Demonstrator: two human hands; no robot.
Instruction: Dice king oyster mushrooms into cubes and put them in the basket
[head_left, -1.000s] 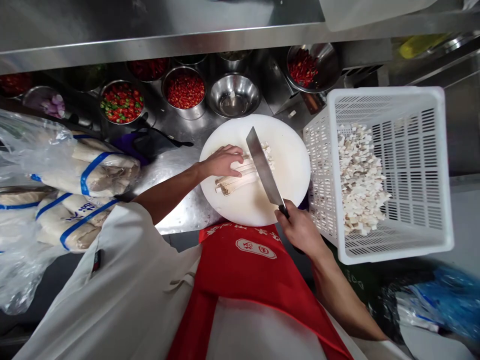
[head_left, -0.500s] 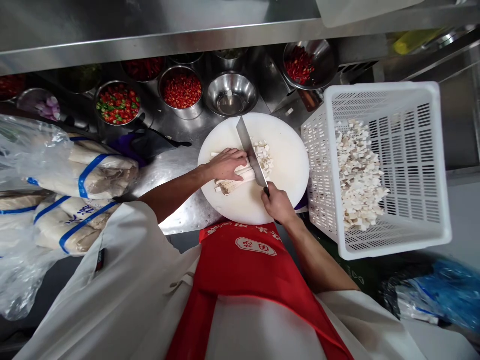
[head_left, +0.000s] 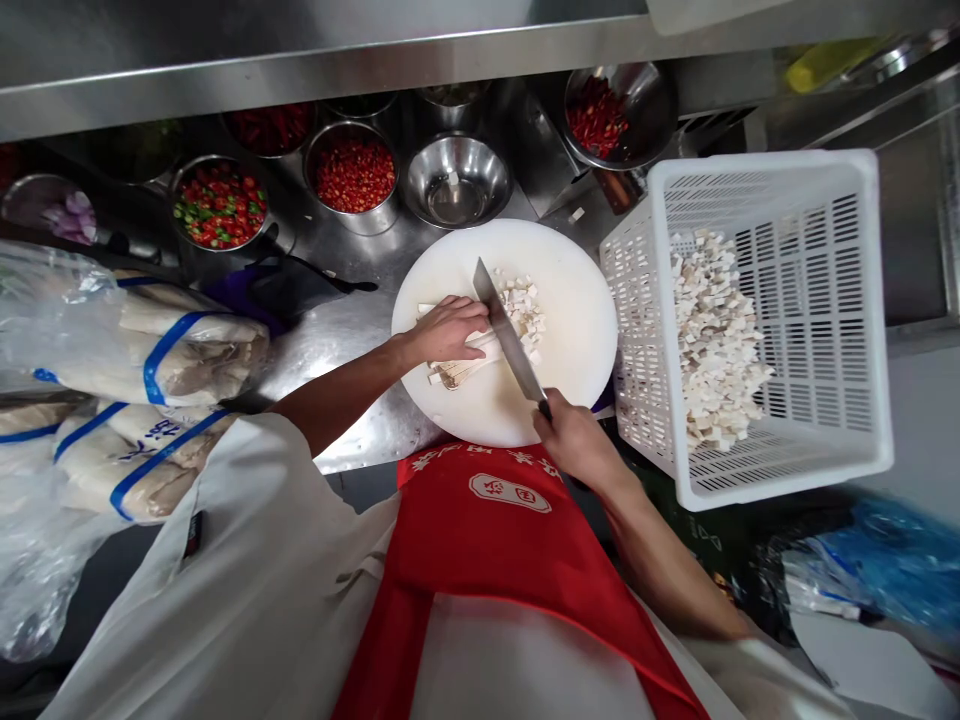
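Observation:
On a round white cutting board [head_left: 577,290], my left hand [head_left: 450,330] presses down on a bundle of pale mushroom strips [head_left: 459,373], its fingers bent over them. My right hand [head_left: 576,438] is closed around the handle of a kitchen knife [head_left: 511,338]. The long blade lies slanted across the right end of the strips, close to my left fingertips. Just beyond the blade, a pile of small mushroom cubes [head_left: 529,308] rests on the board. Whether the edge is in the strips or just above them, I cannot tell.
To the right stands a white slotted basket [head_left: 787,490] holding many mushroom cubes [head_left: 716,350]. Behind the board are a steel bowl [head_left: 457,185] and pots of chopped chillies [head_left: 352,175]. Bagged mushrooms [head_left: 202,350] lie at left. A steel shelf edge [head_left: 322,75] crosses the top.
My right hand has moved slightly right and toward me, drawing the knife back with it. My left hand stays on the strips. The whole view has shifted a little.

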